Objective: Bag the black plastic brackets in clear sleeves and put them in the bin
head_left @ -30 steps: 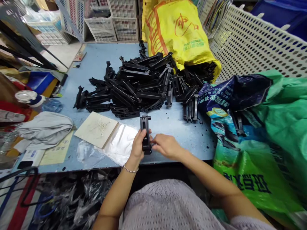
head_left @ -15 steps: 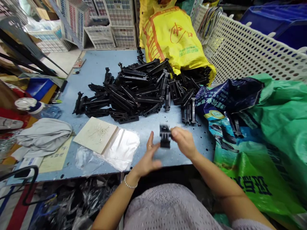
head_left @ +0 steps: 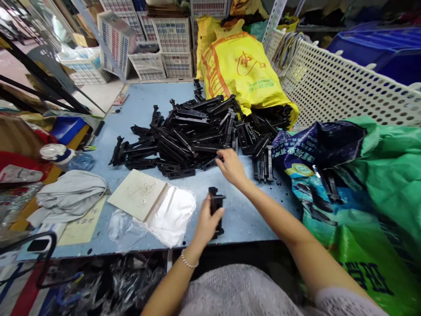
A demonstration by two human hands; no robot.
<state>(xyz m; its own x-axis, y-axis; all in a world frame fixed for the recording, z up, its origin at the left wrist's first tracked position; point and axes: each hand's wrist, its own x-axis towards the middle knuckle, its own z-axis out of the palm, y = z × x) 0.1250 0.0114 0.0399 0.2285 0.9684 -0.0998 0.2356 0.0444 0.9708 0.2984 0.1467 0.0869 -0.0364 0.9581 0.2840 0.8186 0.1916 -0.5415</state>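
My left hand (head_left: 206, 221) is closed round a black plastic part (head_left: 215, 202), held upright just above the table's near edge. Bracket-like ends stick out at the part's top and bottom. Farther forward, my right hand (head_left: 233, 167) is at the near side of a heap of similar black plastic parts (head_left: 184, 131). Its thumb and fingers are pinched at the end of one long black part (head_left: 210, 163) there; the fingertips are partly hidden.
A yellow bag (head_left: 243, 66) spills parts at the back. Right are a white perforated basket (head_left: 348, 74) and a green-and-blue sack (head_left: 355, 210). Left lie a pale square board (head_left: 136, 193), clear plastic bags (head_left: 173, 215), a grey cloth (head_left: 70, 193) and a bottle (head_left: 66, 156).
My right hand has let go of the black part near the table's front and reached forward to the heap. My left hand, open before, now grips that part. The view has shifted slightly.
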